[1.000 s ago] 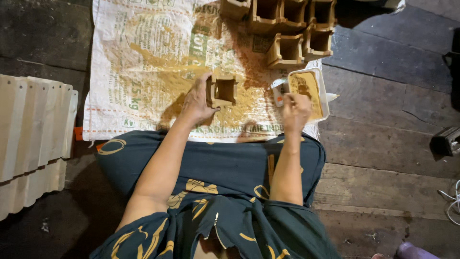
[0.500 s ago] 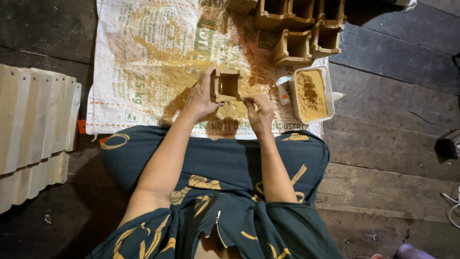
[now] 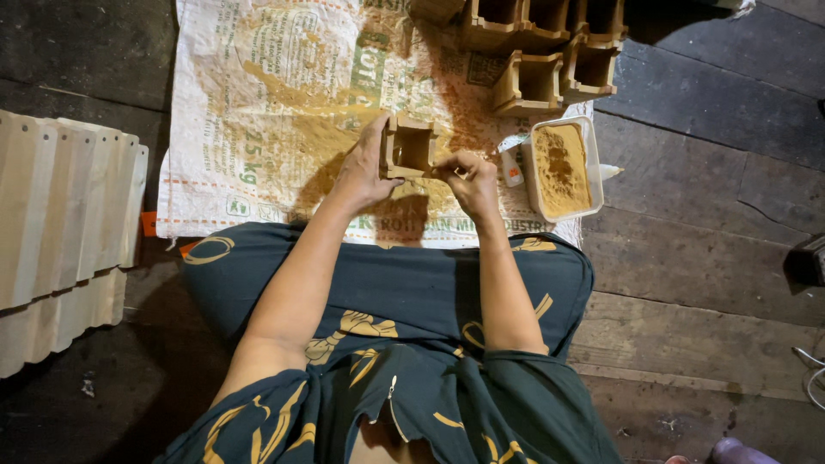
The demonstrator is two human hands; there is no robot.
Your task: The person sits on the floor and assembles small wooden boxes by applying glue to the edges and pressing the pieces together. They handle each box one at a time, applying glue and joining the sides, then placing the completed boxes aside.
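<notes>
The person sits on the dark plank floor (image 3: 705, 283) with a printed woven sack (image 3: 258, 112) spread out in front of the knees. Over the middle of that sack, the left hand (image 3: 365, 172) has a full grip on a small open wooden box (image 3: 408, 148), thumb along its near edge and fingers wrapped round the far side, so the box is lifted clear of the sack. The right hand (image 3: 468, 176) is at the box's right wall, fingertips pinched narrow against it; whether something small is caught between them I cannot tell.

Just off the sack's right edge stands a shallow tray of tan sawdust (image 3: 563, 167), with a little white bottle (image 3: 511, 167) between it and the hands. More wooden boxes (image 3: 537, 51) of the same kind are stacked at the sack's far right corner. Well off the sack's left edge lies a row of pale wooden slats (image 3: 60, 215).

The weak spot, to my eye, is the one-handed hold: if the right fingers press hard on that wall, the box could twist in the left grip or a joint could give. The right wrist also hangs near the bottle and tray, so a careless sweep might tip the bottle or scatter sawdust.
</notes>
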